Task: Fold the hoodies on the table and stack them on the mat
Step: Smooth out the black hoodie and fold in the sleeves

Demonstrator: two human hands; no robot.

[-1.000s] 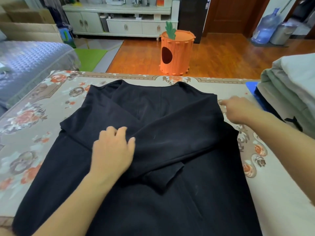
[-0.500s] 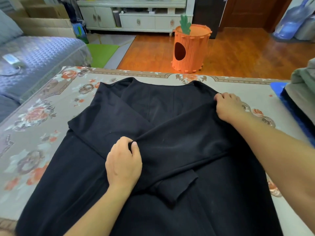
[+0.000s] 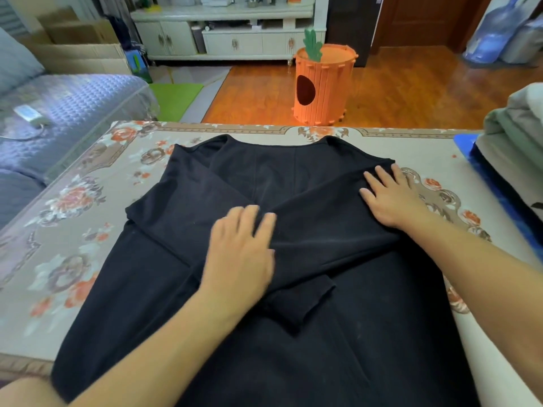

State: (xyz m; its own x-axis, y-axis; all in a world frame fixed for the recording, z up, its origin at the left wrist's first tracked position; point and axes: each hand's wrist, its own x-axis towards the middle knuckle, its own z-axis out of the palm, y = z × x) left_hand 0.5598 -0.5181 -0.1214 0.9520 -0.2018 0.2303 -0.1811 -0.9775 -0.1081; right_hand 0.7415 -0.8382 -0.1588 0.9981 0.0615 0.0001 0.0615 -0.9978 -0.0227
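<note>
Hoodie (image 3: 308, 333) feels soft, floppy; my left hand (image 3: 241, 254) and right hand (image 3: 390, 198) press flat, fingers spread, gripping nothing; I'd lift by its folded side edges.

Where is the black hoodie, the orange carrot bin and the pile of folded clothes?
black hoodie (image 3: 367, 333): head view, on its lower body panel.
orange carrot bin (image 3: 326, 92): head view, on its slatted front wall.
pile of folded clothes (image 3: 511, 133): head view, on the green layer at the right edge.

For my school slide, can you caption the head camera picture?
Both hands, left and right, press flat on a black hoodie with sleeves crossed.
</note>
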